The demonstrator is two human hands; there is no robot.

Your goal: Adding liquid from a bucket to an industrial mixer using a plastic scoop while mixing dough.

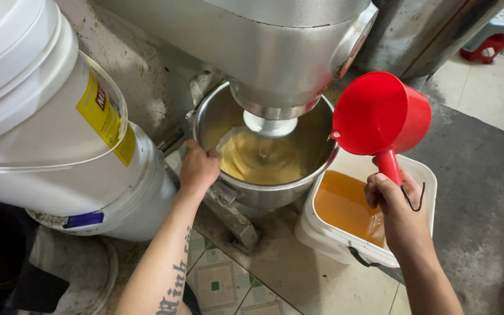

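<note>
Three containers matter in your head view. The steel mixing bowl sits under the mixer head and holds pale yellow batter, with the beater plunged into its middle. Just right of it, on the floor, a white square bucket holds amber liquid. The red scoop is tipped on its side above that bucket, its mouth turned toward the bowl's rim and almost touching it; what is inside the scoop cannot be seen from here.

Your left hand is curled over the near left rim of the bowl, fingers clamped on the edge. Your right hand is closed tight round the scoop's red handle, above the bucket, with a thin dark hook dangling beside it.

To your left, large white pails stand stacked close against the bowl.
</note>
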